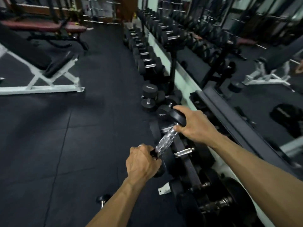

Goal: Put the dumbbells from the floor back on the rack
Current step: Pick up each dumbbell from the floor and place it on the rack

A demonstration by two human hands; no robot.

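Both hands carry one black dumbbell with a knurled chrome handle (165, 139), held slanted above the near rack. My left hand (142, 161) is closed around its near end, hiding that head. My right hand (191, 124) grips the far head and the top of the handle. Beneath it the near dumbbell rack (188, 163) holds several black dumbbells. More dumbbells lie on the floor (148, 98) past the rack's end, and a small one lies on the floor by my left forearm (102, 199).
A second long dumbbell rack (144, 51) runs along the mirrored wall on the right. A white-framed bench (47, 74) and a red padded bench (49, 27) stand on the left. Black rubber flooring (82, 128) spreads between them.
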